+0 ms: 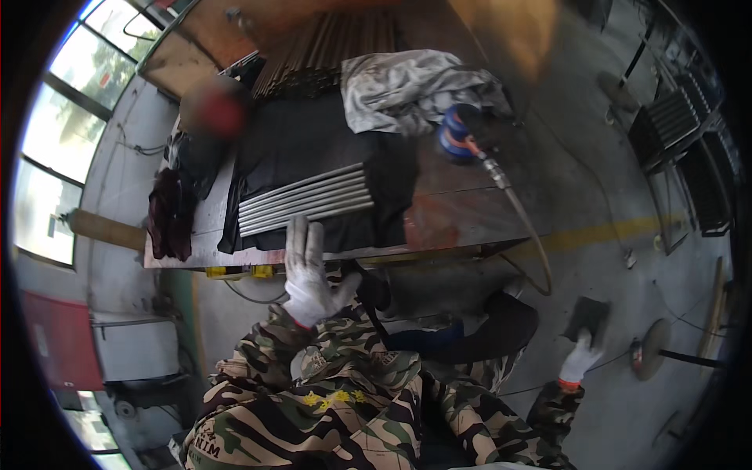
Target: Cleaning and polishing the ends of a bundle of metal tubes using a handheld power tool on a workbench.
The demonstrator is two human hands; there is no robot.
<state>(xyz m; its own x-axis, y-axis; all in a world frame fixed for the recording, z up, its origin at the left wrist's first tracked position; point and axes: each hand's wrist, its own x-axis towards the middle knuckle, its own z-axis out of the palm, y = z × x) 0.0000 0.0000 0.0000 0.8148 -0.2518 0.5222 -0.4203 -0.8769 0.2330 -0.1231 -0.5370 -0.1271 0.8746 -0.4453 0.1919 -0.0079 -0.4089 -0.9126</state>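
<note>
Several straight silver-grey metal tubes (305,197) lie side by side on a black cloth (290,141) over the bench. My left hand (308,278), in a white glove, reaches to the bench's near edge with its fingers stretched out. Its fingertips are at the nearest tube; whether they press on it I cannot tell. Well out to the right, away from the bench, my right hand (580,360), also white-gloved, holds a dark, flat, square pad (587,315) by its lower edge. The pad is somewhat blurred, and its material is unclear.
A blue air sander (458,135) with a hose (526,223) rests on the bench's right, beside a crumpled grey-white cloth (415,88). Behind lies a pile of darker rods (321,59). A round-based stand (652,348) and a rack (677,125) are on the right.
</note>
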